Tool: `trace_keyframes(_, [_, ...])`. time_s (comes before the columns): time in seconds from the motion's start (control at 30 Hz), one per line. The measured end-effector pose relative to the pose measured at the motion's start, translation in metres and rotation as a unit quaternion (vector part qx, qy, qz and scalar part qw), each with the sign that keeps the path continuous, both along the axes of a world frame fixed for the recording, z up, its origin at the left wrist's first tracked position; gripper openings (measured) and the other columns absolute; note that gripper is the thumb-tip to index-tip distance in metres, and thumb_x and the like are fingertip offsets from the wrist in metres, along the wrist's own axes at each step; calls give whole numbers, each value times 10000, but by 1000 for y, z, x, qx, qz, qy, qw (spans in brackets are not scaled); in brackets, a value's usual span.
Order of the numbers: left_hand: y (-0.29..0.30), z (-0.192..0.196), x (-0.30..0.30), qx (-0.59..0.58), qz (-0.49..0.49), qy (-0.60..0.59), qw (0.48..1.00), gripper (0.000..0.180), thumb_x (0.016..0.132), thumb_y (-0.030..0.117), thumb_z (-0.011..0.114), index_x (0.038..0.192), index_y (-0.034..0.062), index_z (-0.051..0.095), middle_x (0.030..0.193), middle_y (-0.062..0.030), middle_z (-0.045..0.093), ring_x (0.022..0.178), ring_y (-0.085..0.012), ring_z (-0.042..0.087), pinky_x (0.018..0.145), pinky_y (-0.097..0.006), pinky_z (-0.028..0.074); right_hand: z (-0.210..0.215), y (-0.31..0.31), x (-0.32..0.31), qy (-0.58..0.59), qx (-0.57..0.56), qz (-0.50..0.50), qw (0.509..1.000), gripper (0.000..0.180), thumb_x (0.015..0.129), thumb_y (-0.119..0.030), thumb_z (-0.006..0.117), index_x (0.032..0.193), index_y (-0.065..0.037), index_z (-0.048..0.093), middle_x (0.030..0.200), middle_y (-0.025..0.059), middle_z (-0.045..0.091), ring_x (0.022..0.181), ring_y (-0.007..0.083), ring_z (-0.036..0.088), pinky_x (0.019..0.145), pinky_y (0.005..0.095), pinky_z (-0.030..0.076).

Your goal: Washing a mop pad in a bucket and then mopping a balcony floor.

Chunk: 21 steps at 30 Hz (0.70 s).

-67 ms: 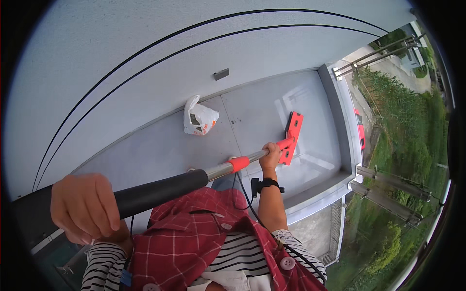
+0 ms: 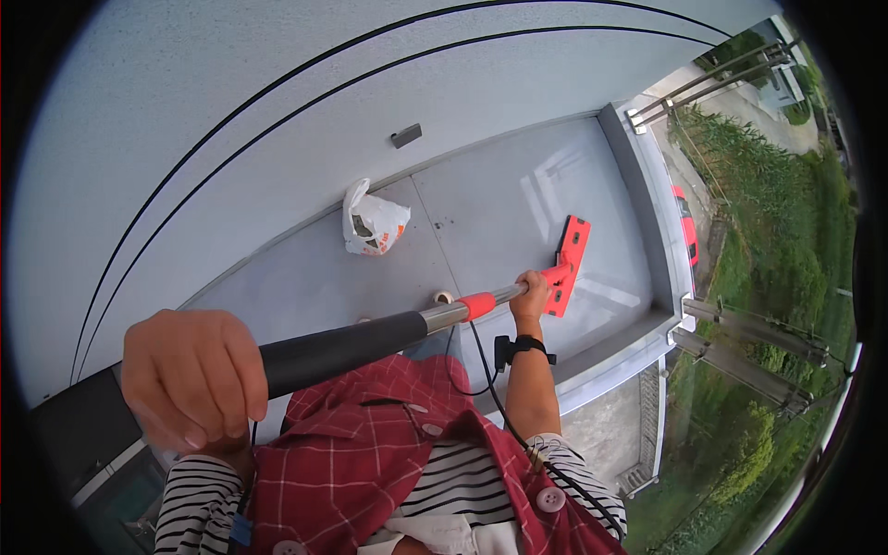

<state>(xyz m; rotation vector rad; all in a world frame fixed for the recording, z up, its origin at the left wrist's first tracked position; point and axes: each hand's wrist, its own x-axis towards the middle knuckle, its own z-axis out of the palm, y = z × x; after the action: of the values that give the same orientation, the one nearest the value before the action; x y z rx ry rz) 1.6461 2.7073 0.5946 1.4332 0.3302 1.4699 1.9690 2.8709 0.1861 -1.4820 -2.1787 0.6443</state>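
A flat mop runs across the view, with a red rectangular head, a silver pole with a red collar, and a black foam grip. My left hand is wrapped round the foam grip near its upper end. Farther down, my right hand is closed round the silver pole, just short of the red joint at the head. The mop is tilted, its head out to the right over the grey floor. Whether the head touches the floor I cannot tell.
A white plastic bag stands on the grey floor against the wall. Two black cables run along the pale wall, which also carries a small grey box. A low ledge borders the floor at right, with greenery and a red vehicle beyond.
Both hands and the mop have shifted slightly to the right, my left hand also a little upward. The grip of each hand stays closed. The bag and wall appear slightly farther left as the view shifts.
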Motion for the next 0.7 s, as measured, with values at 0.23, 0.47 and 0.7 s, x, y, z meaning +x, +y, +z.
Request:
trace_keyframes(0.23, [60,-7,8,-13,-64,-8,998,129,652,-78,626,647,10,532,539,-111,572,458,-199,580,624,-346,527,-10,2,36,47,-14,-100,994,100,638,-14,545,617,-99,495,681,62,541,766,278,530,692,388,362])
trace_keyframes(0.47, [28,21,-88,13,-146,37,988,74,723,6,654,726,0,581,620,-117,620,538,-212,631,685,-368,544,-3,-57,-55,83,27,-139,986,135,614,-30,572,602,-129,481,644,28,506,729,255,520,717,368,355])
trace_keyframes(0.7, [-83,85,-262,85,-226,75,968,153,742,-24,648,892,-10,619,865,-115,661,806,-208,666,846,-275,526,24,-139,-225,188,51,-110,975,183,542,-6,601,619,-126,486,652,51,512,699,282,511,678,382,351])
